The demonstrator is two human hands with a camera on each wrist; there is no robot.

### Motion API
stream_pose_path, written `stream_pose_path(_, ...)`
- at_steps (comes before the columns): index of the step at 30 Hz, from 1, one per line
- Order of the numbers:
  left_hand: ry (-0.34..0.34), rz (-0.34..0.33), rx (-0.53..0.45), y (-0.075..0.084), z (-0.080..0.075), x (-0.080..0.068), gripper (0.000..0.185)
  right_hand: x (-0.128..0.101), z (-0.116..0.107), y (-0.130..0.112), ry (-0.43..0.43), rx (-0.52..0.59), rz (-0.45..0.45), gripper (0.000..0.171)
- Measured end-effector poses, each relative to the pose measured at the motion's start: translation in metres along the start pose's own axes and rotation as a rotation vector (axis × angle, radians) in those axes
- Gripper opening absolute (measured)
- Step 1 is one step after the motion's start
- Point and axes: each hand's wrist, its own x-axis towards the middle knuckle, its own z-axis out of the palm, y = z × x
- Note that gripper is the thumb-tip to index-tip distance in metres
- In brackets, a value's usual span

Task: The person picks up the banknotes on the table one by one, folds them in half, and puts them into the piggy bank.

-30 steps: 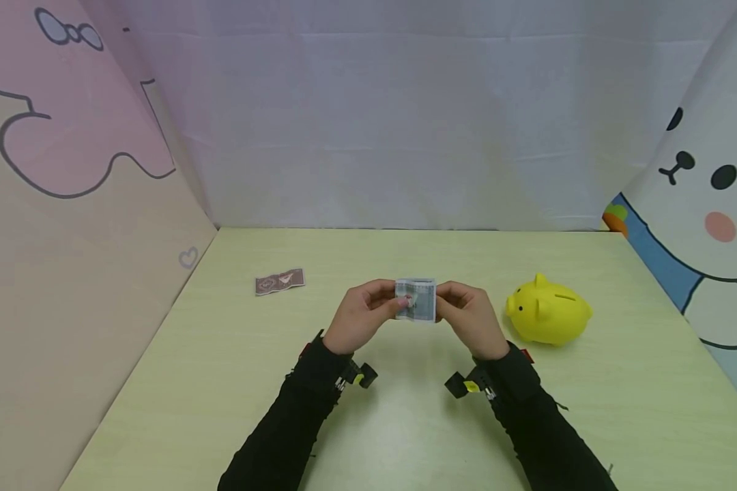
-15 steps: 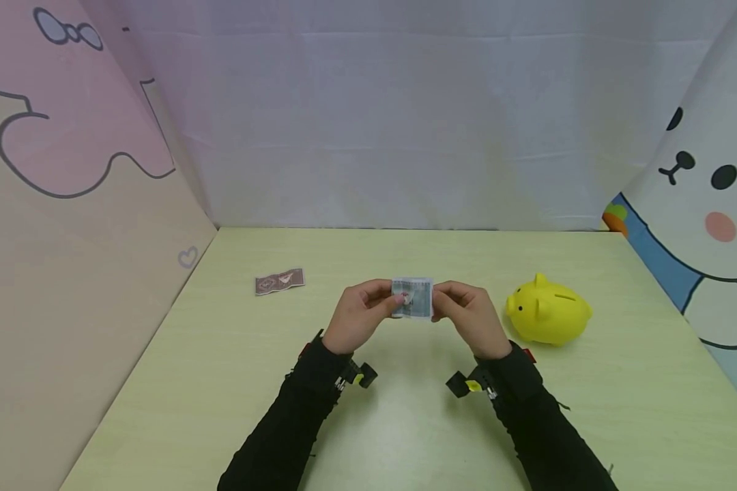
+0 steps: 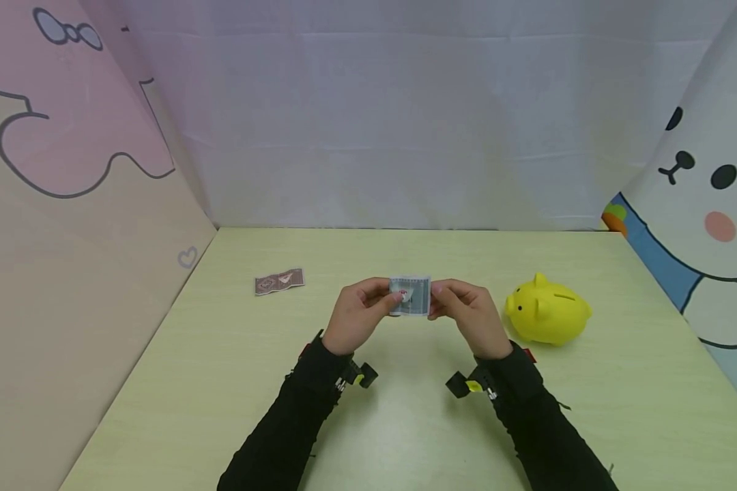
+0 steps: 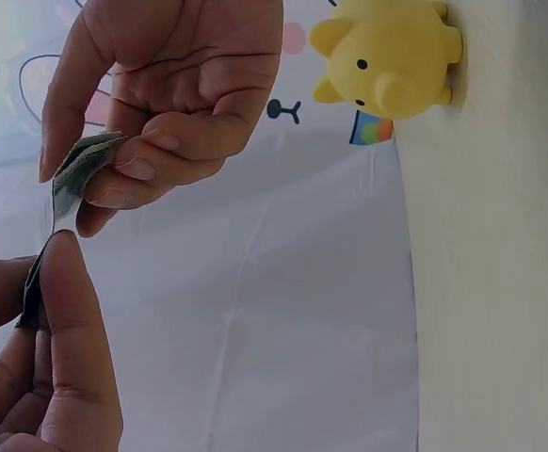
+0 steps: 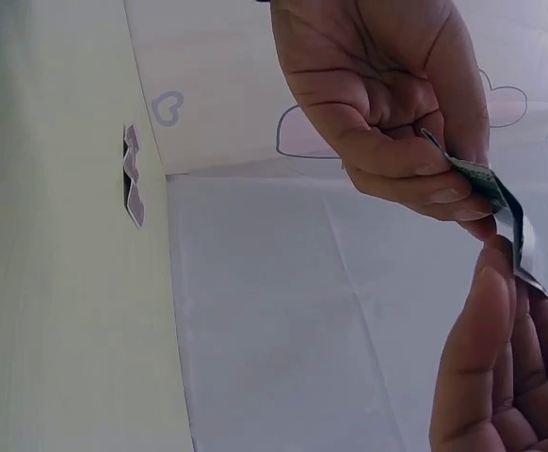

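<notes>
Head view, fingers pinched, gripping banknote

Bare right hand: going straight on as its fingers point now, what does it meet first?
The right hand would first meet the blue-grey paper banknote it holds, then likely the left hand pinching its left side; depth is unclear.

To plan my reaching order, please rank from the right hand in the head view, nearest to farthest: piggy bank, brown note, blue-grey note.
1. Blue-grey note, touching the right hand.
2. Piggy bank, to the hand's right.
3. Brown note, lying past the left hand.
</notes>
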Motion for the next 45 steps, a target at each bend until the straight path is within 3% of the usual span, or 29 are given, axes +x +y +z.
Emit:
stream_pose_path(10, -0.004, 0.002, -0.01, -0.005, 0.001, 0.001, 0.023, 0.0, 0.007, 0.005, -0.062, -0.046, -0.012, 0.027)
stream_pose_path(45, 0.012, 0.004, 0.042, -0.006, 0.001, 0.002, 0.021, 0.0, 0.01, 0.003, 0.002, -0.097, 0.019, 0.02)
